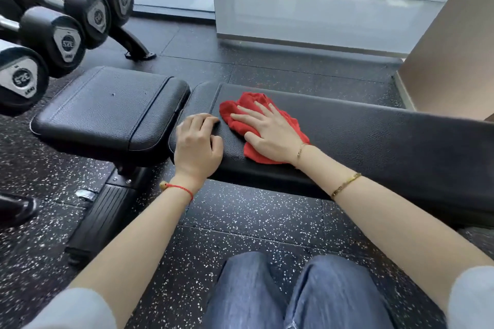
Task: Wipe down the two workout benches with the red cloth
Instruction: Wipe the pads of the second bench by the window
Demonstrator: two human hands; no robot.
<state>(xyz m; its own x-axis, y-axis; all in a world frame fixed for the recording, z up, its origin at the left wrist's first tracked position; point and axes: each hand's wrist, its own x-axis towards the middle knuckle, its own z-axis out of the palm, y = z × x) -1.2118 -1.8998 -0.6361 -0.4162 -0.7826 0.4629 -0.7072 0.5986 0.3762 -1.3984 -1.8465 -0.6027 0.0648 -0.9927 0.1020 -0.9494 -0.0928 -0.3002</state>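
Red cloth lies bunched under our right hand, which presses it flat with straight, spread fingers onto the long back pad of the bench, near the end that meets the seat pad. Our left hand rests just beside it on that same end of the back pad, fingers loosely bent with the tips on the leather, holding nothing (it looks like a brace more than a grip). The cloth touches the pad across most of its spread, with a crumpled edge sticking out past the fingertips toward the far side.

We judge the step in hand to be wiping this first bench, with most of the back pad to the right not yet visibly covered. To do it well, we keep the palm flat and the pressure even, sweep in long overlapping strokes along the pad, and carry the cloth over the rounded near and far edges, and into the gap between the two pads. The seat pad needs the same treatment.

Further out, a rack of dumbbells stands to the left, close to the seat pad, on speckled rubber floor. Only one bench shows here; where the second one stands we cannot tell.
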